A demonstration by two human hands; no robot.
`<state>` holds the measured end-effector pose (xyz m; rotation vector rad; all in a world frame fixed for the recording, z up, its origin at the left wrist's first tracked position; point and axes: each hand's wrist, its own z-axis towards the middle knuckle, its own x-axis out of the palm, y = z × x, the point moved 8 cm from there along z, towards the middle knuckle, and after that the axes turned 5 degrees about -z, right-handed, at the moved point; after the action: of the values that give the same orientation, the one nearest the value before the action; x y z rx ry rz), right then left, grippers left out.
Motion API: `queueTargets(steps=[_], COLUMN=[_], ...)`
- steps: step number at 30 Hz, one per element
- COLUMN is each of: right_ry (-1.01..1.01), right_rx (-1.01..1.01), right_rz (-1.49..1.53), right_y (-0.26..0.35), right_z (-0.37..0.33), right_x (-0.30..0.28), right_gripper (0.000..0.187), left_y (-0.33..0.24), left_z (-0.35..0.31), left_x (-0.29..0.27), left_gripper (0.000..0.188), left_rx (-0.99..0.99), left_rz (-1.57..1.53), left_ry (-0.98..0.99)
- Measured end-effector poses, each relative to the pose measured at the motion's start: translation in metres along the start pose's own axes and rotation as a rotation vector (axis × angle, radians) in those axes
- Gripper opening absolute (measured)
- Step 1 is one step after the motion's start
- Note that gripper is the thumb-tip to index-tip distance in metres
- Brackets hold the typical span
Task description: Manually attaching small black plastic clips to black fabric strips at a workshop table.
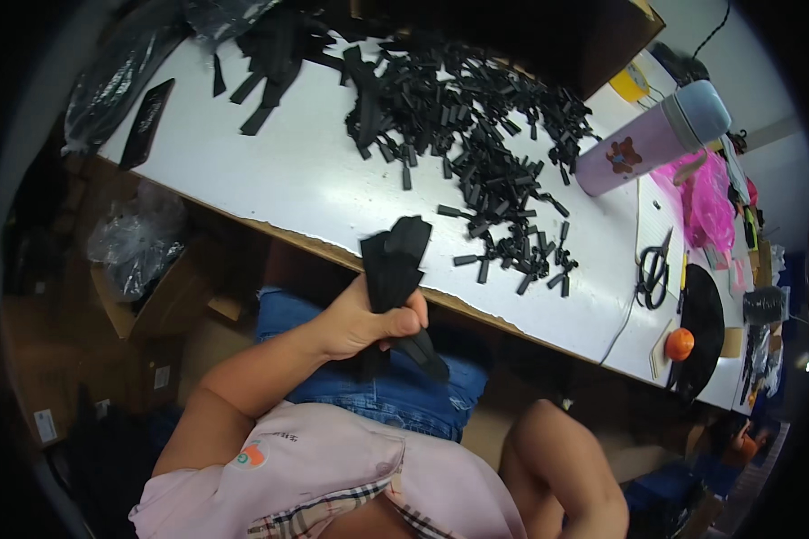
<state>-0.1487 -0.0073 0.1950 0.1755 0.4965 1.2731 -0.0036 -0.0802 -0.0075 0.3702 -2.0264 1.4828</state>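
Observation:
My left hand (360, 322) is closed around a bundle of flat black fabric-like strips (393, 269), in front of the table's near edge and above my lap. The strips fan out above the fist, and their lower ends hang below it. My right arm (562, 458) is bent at the lower right, and its hand lies out of view. Across the white table (288, 184) spreads a heap of small black tab-like pieces (476, 171). More black strips (274, 72) lie at the far left of the heap.
A lilac bottle (638, 148) stands right of the heap, with black scissors (654, 274) and an orange fruit (680, 344) nearer. A dark phone (146, 124) rests at the table's left end. Behind the heap is a cardboard box (602, 40); a pink plastic bag (706, 202) lies far right.

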Motion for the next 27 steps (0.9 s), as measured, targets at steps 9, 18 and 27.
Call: queueTargets(steps=[9,18,27], right_ry=[0.081,0.139,0.191], right_rx=[0.021,0.07,0.1], right_rz=[0.086,0.111,0.11], right_y=[0.004,0.003,0.005], right_z=[0.005,0.002,0.002], right_x=[0.004,0.004,0.004], right_gripper=[0.019,0.019,0.018], left_y=[-0.004,-0.008,-0.004], left_z=[-0.013,-0.014,-0.011], left_x=[-0.006,-0.016,-0.01], left_gripper=[0.024,0.025,0.02], left_rx=[-0.021,0.031,0.003], left_rz=[0.084,-0.138,-0.241], left_ry=[0.026,-0.159,-0.095])
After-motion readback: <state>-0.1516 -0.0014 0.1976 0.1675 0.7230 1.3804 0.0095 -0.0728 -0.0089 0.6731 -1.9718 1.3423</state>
